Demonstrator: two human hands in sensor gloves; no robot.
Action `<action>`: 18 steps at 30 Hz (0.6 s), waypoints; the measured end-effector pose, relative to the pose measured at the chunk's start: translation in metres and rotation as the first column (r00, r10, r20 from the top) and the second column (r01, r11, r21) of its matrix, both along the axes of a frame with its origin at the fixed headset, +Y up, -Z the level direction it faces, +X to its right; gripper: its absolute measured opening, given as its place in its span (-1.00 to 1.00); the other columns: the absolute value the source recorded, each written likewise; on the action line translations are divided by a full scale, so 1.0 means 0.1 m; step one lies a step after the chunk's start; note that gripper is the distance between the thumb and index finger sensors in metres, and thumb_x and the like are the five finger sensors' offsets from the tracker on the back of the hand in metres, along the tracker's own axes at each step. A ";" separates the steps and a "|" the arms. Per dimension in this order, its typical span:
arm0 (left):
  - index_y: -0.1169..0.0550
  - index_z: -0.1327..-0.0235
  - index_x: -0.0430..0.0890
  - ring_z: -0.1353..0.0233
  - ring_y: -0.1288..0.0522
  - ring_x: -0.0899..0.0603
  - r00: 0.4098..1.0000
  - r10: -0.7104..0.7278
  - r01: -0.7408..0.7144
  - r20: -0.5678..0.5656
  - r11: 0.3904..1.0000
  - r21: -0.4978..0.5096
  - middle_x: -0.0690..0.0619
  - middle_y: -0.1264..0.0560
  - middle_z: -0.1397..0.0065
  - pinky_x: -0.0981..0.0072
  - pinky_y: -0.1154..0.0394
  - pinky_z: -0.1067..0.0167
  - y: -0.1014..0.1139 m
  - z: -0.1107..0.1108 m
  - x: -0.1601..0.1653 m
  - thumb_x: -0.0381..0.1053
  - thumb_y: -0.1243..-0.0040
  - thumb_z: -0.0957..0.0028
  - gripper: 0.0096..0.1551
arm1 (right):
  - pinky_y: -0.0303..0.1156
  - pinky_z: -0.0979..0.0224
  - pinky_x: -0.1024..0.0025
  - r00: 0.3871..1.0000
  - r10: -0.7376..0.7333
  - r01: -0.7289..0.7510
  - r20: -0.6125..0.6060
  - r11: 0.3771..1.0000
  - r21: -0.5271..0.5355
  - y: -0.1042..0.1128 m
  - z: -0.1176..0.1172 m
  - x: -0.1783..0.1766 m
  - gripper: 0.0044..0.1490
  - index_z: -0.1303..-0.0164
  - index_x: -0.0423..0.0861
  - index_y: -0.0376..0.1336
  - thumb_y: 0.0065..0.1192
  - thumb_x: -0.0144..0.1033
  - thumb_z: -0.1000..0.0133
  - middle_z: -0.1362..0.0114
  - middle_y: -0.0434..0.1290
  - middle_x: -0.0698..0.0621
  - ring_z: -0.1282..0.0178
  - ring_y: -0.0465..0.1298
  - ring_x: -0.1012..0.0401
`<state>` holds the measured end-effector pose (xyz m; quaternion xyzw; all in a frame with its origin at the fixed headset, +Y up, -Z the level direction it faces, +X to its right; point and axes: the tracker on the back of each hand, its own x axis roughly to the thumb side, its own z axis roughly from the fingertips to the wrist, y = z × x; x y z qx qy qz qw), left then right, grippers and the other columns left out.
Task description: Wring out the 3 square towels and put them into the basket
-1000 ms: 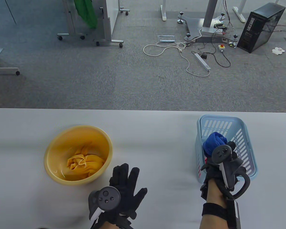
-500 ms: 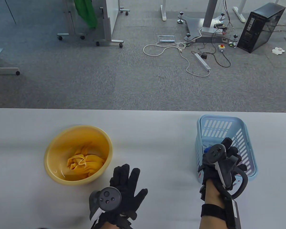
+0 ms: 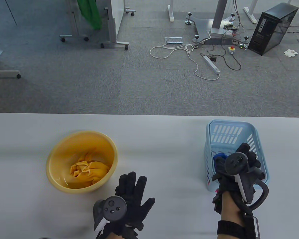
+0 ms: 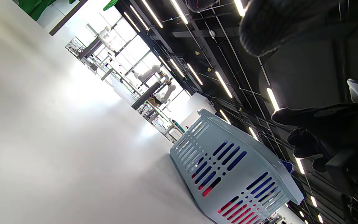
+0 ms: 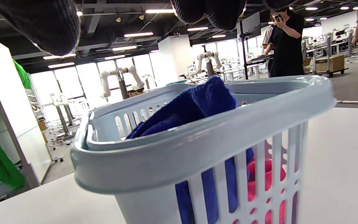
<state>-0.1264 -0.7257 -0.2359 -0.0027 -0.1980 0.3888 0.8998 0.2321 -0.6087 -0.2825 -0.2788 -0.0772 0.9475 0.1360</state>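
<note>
Releasing the blue towel [image 5: 194, 105] cleanly into the basket [image 3: 233, 130] is the job; the right hand [image 3: 241, 169] hangs over it, fingers apparently loosened and empty; the left hand [image 3: 130, 196] lies flat, fingers spread; next, I judge, comes the yellow towel [image 3: 88, 170] in the bowl [image 3: 56, 154].

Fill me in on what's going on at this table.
A person in sensor gloves is moving wrung towels from a yellow bowl into a light blue basket. The right hand is over the basket, where a blue towel lies on top of a red towel; whether its grip has let go of the blue one is hidden. The left hand lies flat and open on the table. A yellow towel sits in the bowl.
</note>
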 end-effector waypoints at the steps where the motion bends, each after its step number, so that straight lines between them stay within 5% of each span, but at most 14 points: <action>1: -0.05 -0.75 0.11 -0.66 0.42 -0.41 1.000 -0.001 0.001 0.000 1.000 0.002 -0.14 0.27 -0.73 -0.54 0.28 -0.39 0.00 0.00 0.00 0.32 -0.20 -0.22 -0.05 | -0.11 -0.58 -0.50 1.000 -0.008 0.008 -0.009 1.000 0.011 0.02 0.02 -0.01 0.33 -0.69 -0.09 -0.41 0.31 0.26 -0.15 -0.72 -0.13 -0.31 -0.68 -0.03 -0.36; 10: -0.05 -0.75 0.11 -0.66 0.41 -0.41 0.999 -0.034 0.034 -0.003 0.999 0.023 -0.13 0.26 -0.74 -0.54 0.28 -0.39 -0.01 -0.01 0.01 0.32 -0.21 -0.22 -0.05 | -0.12 -0.57 -0.49 0.989 0.001 0.012 -0.149 0.996 0.083 0.08 0.16 -0.21 0.31 -0.71 -0.08 -0.36 0.32 0.26 -0.13 -0.73 -0.15 -0.32 -0.68 -0.07 -0.37; 18: -0.05 -0.75 0.11 -0.66 0.41 -0.42 0.999 -0.049 0.049 -0.020 0.998 0.033 -0.13 0.25 -0.74 -0.54 0.28 -0.39 0.00 0.00 -0.02 0.31 -0.26 -0.21 -0.03 | -0.16 -0.56 -0.49 0.934 0.012 0.032 -0.358 0.993 0.117 -0.11 0.24 -0.65 0.29 -0.72 -0.07 -0.31 0.33 0.26 -0.12 -0.73 -0.23 -0.32 -0.67 -0.14 -0.39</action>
